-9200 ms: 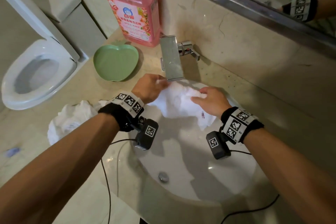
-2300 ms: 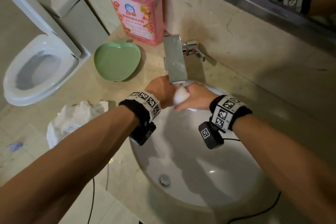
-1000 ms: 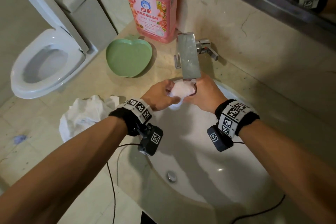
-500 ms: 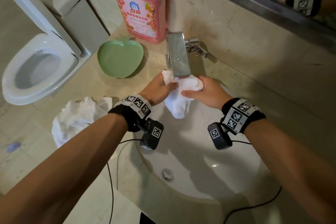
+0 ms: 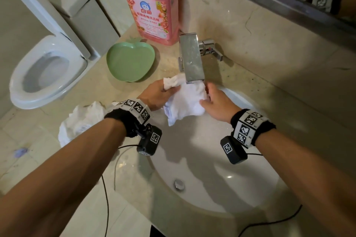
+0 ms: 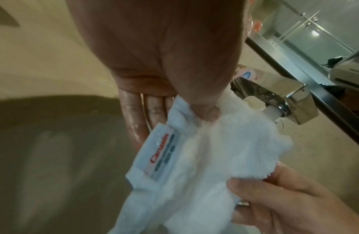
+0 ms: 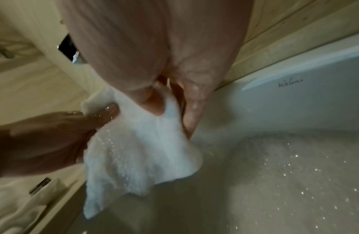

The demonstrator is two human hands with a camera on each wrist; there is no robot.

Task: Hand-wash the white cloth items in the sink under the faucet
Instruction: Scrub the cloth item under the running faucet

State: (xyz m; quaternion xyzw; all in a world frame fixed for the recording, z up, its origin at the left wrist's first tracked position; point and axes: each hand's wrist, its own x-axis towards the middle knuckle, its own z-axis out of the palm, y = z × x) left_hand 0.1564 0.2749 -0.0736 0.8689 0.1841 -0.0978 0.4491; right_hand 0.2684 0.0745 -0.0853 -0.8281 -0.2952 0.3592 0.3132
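Observation:
A small wet white cloth (image 5: 185, 100) with a printed label (image 6: 160, 152) hangs spread under the chrome faucet (image 5: 191, 57), over the back of the white sink (image 5: 221, 183). My left hand (image 5: 160, 93) pinches its upper left corner between thumb and fingers. On the other side, my right hand (image 5: 211, 98) holds the cloth's right edge, thumb in front and fingers behind. In the left wrist view the cloth (image 6: 210, 159) sits just below the spout (image 6: 274, 109). The right wrist view shows the cloth (image 7: 138, 152) drooping toward the wet basin. A second white cloth (image 5: 82, 119) lies crumpled on the counter at the left.
A green apple-shaped dish (image 5: 131, 61) and a large pink detergent bottle (image 5: 152, 4) stand on the beige counter behind the sink. A toilet (image 5: 46, 71) is at the left. The drain (image 5: 179, 183) is at the sink's bottom. Camera cables trail from both wrists.
The cloth was a tight wad squeezed between both hands a second ago. Now the hands have moved apart and the cloth hangs unfolded between them under the faucet.

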